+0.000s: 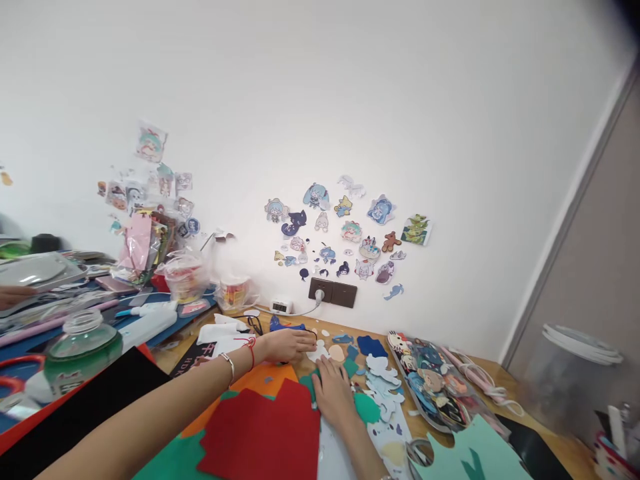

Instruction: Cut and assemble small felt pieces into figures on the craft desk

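Observation:
My left hand [289, 345], with a red cord and a metal bangle at its wrist, reaches across with its fingers stretched out, low over the tabletop. Its fingertips touch or hover at the edge of a small white paper cutout [319, 351]. My right hand [334, 393] lies palm down, fingers apart, its tips at the near edge of that cutout. A peach paper circle [336, 353] is just beyond. Under and before my hands are a red sheet [265, 433], an orange sheet [260, 381] and green paper pieces [367, 408]. Whatever lies beneath my palms is hidden.
Light-blue cutouts [384, 387] and a case of stickers [433, 380] are at right, with a mint sheet [475, 453] nearer. A green jar [83, 347] and red-handled scissors [20, 373] stand left. Another person's hand [15, 297] shows far left. A plugged socket [333, 293] is behind.

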`<state>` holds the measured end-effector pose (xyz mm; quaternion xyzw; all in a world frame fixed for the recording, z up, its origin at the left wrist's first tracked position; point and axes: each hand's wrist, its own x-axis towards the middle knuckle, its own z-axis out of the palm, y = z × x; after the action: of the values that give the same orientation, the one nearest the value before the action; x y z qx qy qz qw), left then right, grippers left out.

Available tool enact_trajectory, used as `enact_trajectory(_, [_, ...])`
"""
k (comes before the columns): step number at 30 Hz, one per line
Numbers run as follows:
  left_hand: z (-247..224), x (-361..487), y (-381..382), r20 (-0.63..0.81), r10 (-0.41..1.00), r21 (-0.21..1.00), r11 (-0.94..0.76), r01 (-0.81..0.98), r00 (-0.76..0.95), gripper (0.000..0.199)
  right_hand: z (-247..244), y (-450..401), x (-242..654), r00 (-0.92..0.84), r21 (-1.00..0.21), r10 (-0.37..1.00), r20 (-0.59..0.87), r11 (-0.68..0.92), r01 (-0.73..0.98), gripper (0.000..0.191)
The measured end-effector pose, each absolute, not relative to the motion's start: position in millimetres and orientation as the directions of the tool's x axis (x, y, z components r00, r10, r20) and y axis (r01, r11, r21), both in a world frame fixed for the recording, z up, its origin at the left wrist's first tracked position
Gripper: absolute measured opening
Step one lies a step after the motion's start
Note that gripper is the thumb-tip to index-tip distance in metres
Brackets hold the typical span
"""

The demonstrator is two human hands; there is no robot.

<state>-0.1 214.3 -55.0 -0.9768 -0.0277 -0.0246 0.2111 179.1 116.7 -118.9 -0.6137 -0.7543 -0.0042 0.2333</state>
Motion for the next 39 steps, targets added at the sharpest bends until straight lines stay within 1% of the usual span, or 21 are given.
enact_trajectory(1, [-55.7, 2.0, 216.7, 0.052, 0.06, -0.398, -0.914, 0.076, 0.997, 0.019, -119.7, 116.5, 179.1, -0.134, -0.284, 0.921, 0.366, 0.248, 0.926, 0.033])
enact_trajectory(3, [-58.3, 7.7, 220.1, 0.051, 0.135, -0.375, -0.916, 0.144, 0.99, 0.017, -121.1, 116.2, 179.3, -0.126, -0.296, 0.915, 0.383, 0.251, 0.922, 0.032])
enact_trajectory(9, [-68.9, 27.6, 217.1, 0.106, 0.45, -0.285, -0.841, 0.461, 0.887, 0.023, -122.7, 117.6, 181.3, -0.108, -0.359, 0.903, 0.417, 0.273, 0.893, 0.032])
enact_trajectory(11, [-72.2, 32.7, 214.7, 0.14, 0.514, -0.239, -0.812, 0.533, 0.846, 0.024, -121.4, 118.9, 182.5, -0.077, -0.395, 0.895, 0.44, 0.269, 0.879, 0.032])
enact_trajectory(13, [-75.5, 36.7, 213.5, 0.168, 0.55, -0.192, -0.796, 0.575, 0.818, 0.027, -119.2, 120.1, 184.0, -0.025, -0.438, 0.885, 0.464, 0.254, 0.863, 0.029])
enact_trajectory(16, [-80.8, 40.8, 213.8, 0.193, 0.582, -0.119, -0.786, 0.607, 0.79, 0.03, -116.9, 121.8, 186.5, 0.041, -0.496, 0.872, 0.488, 0.238, 0.835, 0.021])
enact_trajectory(19, [-85.9, 43.1, 214.0, 0.21, 0.601, -0.052, -0.78, 0.623, 0.771, 0.027, -118.5, 124.3, 188.7, 0.08, -0.53, 0.862, 0.501, 0.232, 0.816, 0.016])
enact_trajectory(26, [-92.4, 46.7, 211.4, 0.267, 0.598, 0.084, -0.795, 0.6, 0.755, 0.022, -128.7, 131.9, 192.7, 0.1, -0.55, 0.855, 0.509, 0.233, 0.802, 0.013])
enact_trajectory(30, [-93.1, 50.2, 211.2, 0.321, 0.613, 0.188, -0.788, 0.586, 0.722, 0.022, -128.7, 131.7, 192.8, 0.093, -0.555, 0.859, 0.504, 0.24, 0.796, 0.012])
enact_trajectory(32, [-93.3, 51.1, 212.4, 0.355, 0.649, 0.257, -0.759, 0.598, 0.672, 0.022, -127.0, 130.5, 192.1, 0.095, -0.563, 0.86, 0.501, 0.241, 0.79, 0.012])
enact_trajectory(35, [-93.5, 50.0, 217.7, 0.399, 0.739, 0.389, -0.673, 0.629, 0.543, 0.023, -124.2, 128.4, 191.1, 0.104, -0.582, 0.861, 0.498, 0.244, 0.776, 0.012])
enact_trajectory(37, [-93.6, 48.1, 223.7, 0.402, 0.802, 0.491, -0.595, 0.636, 0.441, 0.023, -123.4, 127.8, 191.0, 0.109, -0.597, 0.859, 0.5, 0.251, 0.762, 0.012])
enact_trajectory(39, [-93.4, 45.7, 230.3, 0.369, 0.855, 0.592, -0.519, 0.617, 0.365, 0.024, -124.1, 128.2, 191.4, 0.115, -0.614, 0.857, 0.502, 0.26, 0.745, 0.012])
